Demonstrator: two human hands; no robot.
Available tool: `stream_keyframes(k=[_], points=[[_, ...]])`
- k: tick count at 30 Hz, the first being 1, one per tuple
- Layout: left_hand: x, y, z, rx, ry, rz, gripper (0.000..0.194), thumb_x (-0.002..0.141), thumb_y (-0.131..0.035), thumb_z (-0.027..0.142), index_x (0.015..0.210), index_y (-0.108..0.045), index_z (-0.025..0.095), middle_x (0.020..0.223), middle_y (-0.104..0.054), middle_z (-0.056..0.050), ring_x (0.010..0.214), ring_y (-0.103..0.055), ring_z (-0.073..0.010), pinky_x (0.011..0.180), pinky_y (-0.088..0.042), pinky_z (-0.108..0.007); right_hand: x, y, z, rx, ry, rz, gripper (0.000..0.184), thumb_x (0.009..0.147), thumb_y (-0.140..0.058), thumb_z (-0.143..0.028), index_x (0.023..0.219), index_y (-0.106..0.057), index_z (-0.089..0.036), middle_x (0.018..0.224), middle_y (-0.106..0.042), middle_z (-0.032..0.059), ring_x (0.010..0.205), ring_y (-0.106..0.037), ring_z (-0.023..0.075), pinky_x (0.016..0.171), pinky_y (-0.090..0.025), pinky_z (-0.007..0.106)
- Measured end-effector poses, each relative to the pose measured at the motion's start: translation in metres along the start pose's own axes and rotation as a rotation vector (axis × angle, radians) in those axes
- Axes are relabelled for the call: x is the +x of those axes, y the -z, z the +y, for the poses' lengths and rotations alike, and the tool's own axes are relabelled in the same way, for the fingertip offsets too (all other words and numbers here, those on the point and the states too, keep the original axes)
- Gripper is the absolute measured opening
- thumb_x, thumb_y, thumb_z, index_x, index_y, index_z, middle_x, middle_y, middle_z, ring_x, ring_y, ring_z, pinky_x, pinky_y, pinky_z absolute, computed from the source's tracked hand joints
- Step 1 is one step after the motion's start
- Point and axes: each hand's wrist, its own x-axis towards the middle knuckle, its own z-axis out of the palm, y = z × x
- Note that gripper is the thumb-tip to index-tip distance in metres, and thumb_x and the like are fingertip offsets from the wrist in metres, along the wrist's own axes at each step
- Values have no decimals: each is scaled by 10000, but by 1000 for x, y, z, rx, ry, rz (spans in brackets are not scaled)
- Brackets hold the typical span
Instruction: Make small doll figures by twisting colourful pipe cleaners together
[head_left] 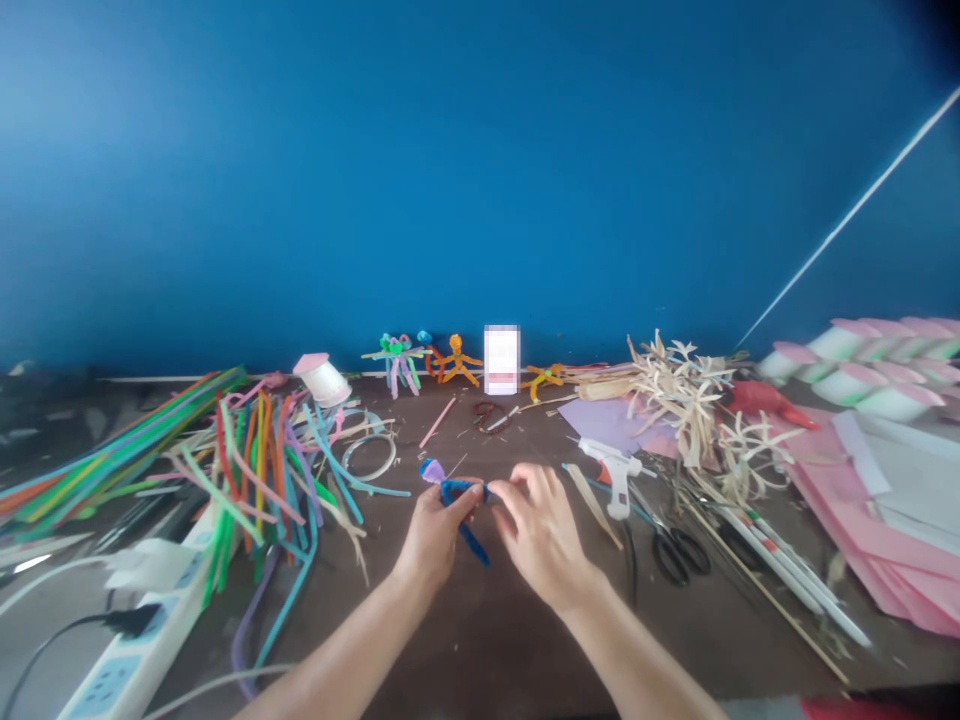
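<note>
Over the middle of the dark table, my left hand (436,535) is closed on a blue pipe cleaner (474,545), pinched between thumb and fingers. One blue end hangs below the hand. A small purple and blue piece (431,470) sticks up at the upper left of that hand; whether it joins the blue pipe cleaner I cannot tell. My right hand (541,530) is closed too, its thumb and forefinger pinching the other end of the blue pipe cleaner. Behind the hands, finished pipe cleaner figures, one green and purple (399,360) and one orange (456,360), stand by the wall.
Many coloured pipe cleaners (262,460) lie on the left, near a power strip (124,670) and a white cup (324,382). To the right are a glue gun (616,475), scissors (679,552), dried straw flowers (686,400) and pink paper (840,520). A blue wall (480,180) rises behind.
</note>
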Motion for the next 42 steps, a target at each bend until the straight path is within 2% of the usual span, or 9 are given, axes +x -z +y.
stream_keyframes(k=[4,10,16,22,27,29,33,39,42], points=[[-2,0,1,1,19,9,270,564,-733,291,726,-658,88,502,-554,20,485,-454,-70,493,-350,-193,4,-2,0,-50,14,-30,128,804,-502,-161,890,-591,-195,858,-502,64,790,-462,202,709,-376,328],[-5,4,2,35,0,-3,262,604,-711,304,753,-671,92,537,-592,4,505,-491,-77,509,-380,-192,5,-1,1,4,0,-32,101,801,-537,-206,885,-591,-192,845,-517,55,791,-470,197,721,-366,324],[-10,4,10,176,-120,-12,211,633,-680,273,780,-687,122,594,-651,-6,601,-574,-125,624,-458,-231,3,-6,2,153,-70,6,103,780,-544,-181,871,-592,-175,836,-526,57,814,-494,201,746,-385,339],[-10,7,19,450,-252,-70,163,678,-625,274,767,-702,162,591,-647,-2,586,-572,-146,585,-446,-234,7,-2,3,404,-183,13,81,738,-558,-145,789,-607,-184,807,-544,47,789,-511,187,738,-405,316],[-10,12,30,608,-382,-200,142,703,-604,255,774,-717,206,661,-664,-22,651,-578,-169,643,-434,-245,14,2,10,657,-346,-136,54,705,-583,-166,654,-594,-183,719,-557,10,701,-525,151,655,-389,260],[-9,13,33,580,-414,-264,136,705,-607,248,776,-718,215,715,-664,-34,693,-578,-176,676,-437,-254,16,2,13,772,-445,-242,87,693,-596,-196,608,-589,-179,636,-547,-10,621,-501,130,589,-364,241],[-6,16,35,494,-392,-380,147,715,-614,267,799,-714,201,724,-614,-44,646,-543,-149,619,-434,-243,20,2,14,1064,-648,-422,130,656,-616,-248,566,-582,-160,500,-485,-44,504,-412,91,506,-288,224],[-1,21,36,460,-405,-476,123,706,-635,251,780,-714,192,730,-576,-40,670,-534,-141,629,-419,-236,20,-6,13,1438,-863,-527,116,561,-638,-229,526,-563,-147,455,-465,-52,456,-369,72,468,-235,216],[-1,19,37,428,-389,-486,123,700,-638,264,760,-711,186,735,-580,-48,697,-542,-159,643,-431,-250,17,-10,15,1588,-909,-565,114,550,-639,-217,542,-546,-152,455,-449,-57,440,-362,70,446,-224,211]])
